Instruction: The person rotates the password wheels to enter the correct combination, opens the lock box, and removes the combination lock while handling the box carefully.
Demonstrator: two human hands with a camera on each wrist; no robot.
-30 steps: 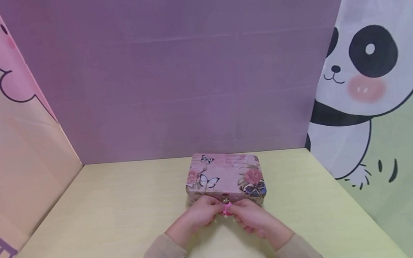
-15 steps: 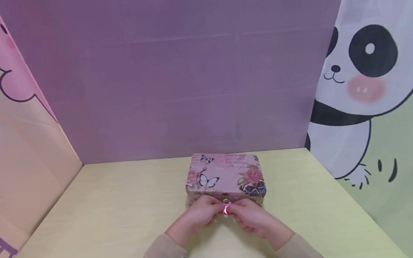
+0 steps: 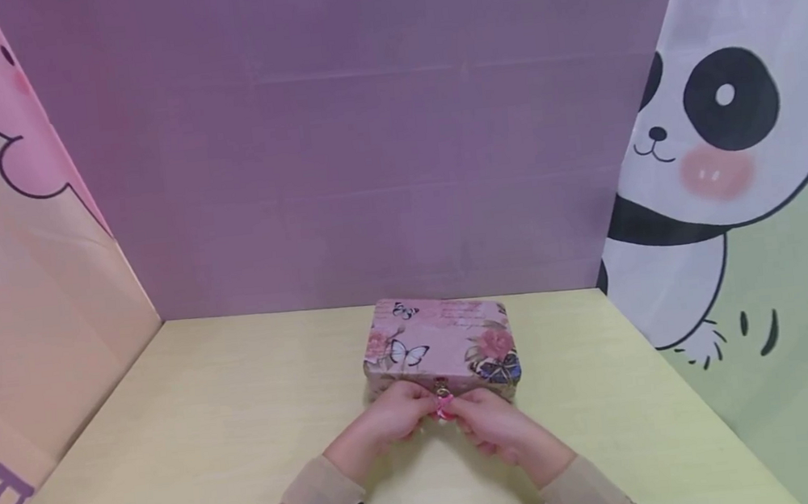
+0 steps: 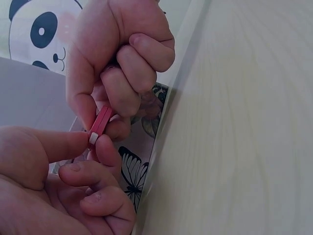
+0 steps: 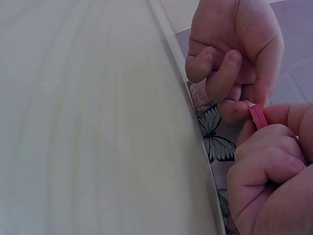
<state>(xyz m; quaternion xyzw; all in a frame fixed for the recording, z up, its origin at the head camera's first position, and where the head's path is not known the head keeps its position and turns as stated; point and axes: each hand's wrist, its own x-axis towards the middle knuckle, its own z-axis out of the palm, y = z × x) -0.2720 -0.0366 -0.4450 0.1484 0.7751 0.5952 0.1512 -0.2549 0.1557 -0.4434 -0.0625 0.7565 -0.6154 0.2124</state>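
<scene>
A pink box [image 3: 441,338] with butterflies and roses on its closed lid stands on the table, a metal clasp [image 3: 441,386] at its front. Just before the clasp is a small pink item [image 3: 445,408], which shows in the left wrist view as a thin red-pink piece [image 4: 100,122] with a white part. The left hand [image 3: 394,414] pinches it from the left between thumb and forefinger. From the right, the right hand [image 3: 497,425] pinches the same item, its other fingers curled. How it joins the clasp cannot be made out.
The pale wooden table [image 3: 210,433] reaches back to a purple panel [image 3: 364,142]. A peach wall [image 3: 31,320] with a pink cartoon stands at the left, and a panda-printed wall [image 3: 793,271] at the right.
Both hands and the box have kept their places. Only the shine and look of the small pink item between the fingers differ slightly.
</scene>
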